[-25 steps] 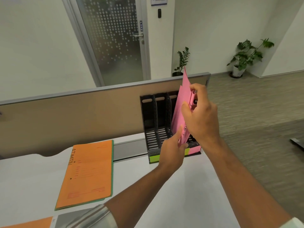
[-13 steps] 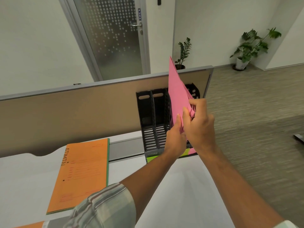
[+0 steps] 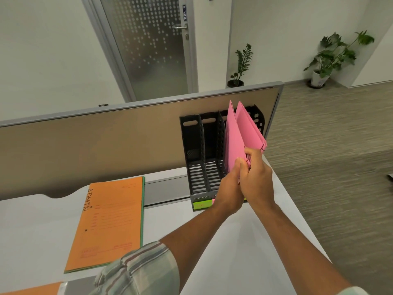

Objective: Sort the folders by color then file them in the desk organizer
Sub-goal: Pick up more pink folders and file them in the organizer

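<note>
— On the desk (image 3: 244, 241), lower left of the frame, what lies about?

— An orange folder (image 3: 108, 224) flat on a green one (image 3: 143, 211), whose edge shows along its right side and bottom. Another orange corner (image 3: 27, 289) peeks in at the bottom edge. Behind them runs a tan divider panel (image 3: 95, 150); past it, a frosted door (image 3: 148, 45) and two potted plants (image 3: 331, 58).

— And at centre?

— A black organizer (image 3: 197, 156) stands against the panel, its left two slots bare. Pink folders (image 3: 238, 137) stand upright in the right part, fanned apart at the top; I cannot tell which slot exactly, since the hands cover the base.

— How are the hands?

— Both arms reach forward. Left hand (image 3: 229, 190) pinches the folders' near lower edge, thumb up against the pink. Right hand (image 3: 257, 179) is touching it, fingers curled and clamped on the same edge. A striped sleeve (image 3: 138, 271) covers the left upper arm.
</note>
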`<move>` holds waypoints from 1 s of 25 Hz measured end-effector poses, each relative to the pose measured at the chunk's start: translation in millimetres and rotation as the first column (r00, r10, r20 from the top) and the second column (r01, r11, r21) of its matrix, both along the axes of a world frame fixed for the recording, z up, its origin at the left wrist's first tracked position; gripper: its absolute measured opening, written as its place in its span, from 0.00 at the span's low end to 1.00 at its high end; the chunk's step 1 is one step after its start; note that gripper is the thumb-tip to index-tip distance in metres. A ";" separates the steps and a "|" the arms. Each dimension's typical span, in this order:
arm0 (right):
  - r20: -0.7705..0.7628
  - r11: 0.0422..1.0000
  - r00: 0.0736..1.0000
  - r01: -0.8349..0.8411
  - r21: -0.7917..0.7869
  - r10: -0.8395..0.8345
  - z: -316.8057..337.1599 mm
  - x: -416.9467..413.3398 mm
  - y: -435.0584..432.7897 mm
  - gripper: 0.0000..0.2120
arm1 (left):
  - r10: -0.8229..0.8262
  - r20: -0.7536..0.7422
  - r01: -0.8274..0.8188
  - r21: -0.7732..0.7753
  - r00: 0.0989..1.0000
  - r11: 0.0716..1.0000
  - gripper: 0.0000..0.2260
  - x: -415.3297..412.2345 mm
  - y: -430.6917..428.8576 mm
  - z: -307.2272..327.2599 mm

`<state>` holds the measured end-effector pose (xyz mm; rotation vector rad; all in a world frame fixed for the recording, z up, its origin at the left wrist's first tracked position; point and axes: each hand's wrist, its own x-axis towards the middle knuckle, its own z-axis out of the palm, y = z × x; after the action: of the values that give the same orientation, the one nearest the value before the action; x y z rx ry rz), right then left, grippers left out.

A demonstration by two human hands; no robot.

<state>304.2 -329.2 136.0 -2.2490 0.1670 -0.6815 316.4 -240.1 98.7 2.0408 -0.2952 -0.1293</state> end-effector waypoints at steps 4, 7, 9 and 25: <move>-0.023 1.000 1.000 0.014 0.007 -0.014 -8.8 -5.2 7.3 0.23 | -0.092 -0.052 0.090 -0.037 0.994 0.995 0.18 -4.9 11.2 -5.9; 0.019 0.999 0.999 0.034 -0.039 -0.033 -12.7 -12.7 15.6 0.25 | -0.092 -0.047 0.097 0.109 0.995 0.989 0.30 -5.0 26.9 -19.4; 0.001 0.996 1.000 0.022 -0.081 -0.022 -8.5 -12.9 18.6 0.27 | -0.102 -0.083 0.116 0.190 0.991 0.975 0.35 -7.2 37.9 -27.3; -0.383 0.993 0.920 0.112 0.049 -0.085 -50.3 -69.2 90.7 0.37 | -0.061 0.102 0.008 0.450 0.993 0.893 0.34 -47.0 163.5 -39.6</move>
<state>235.1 -238.5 85.8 -2.2950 0.4900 -0.2749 269.5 -76.6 59.1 2.5104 -0.4023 -0.1099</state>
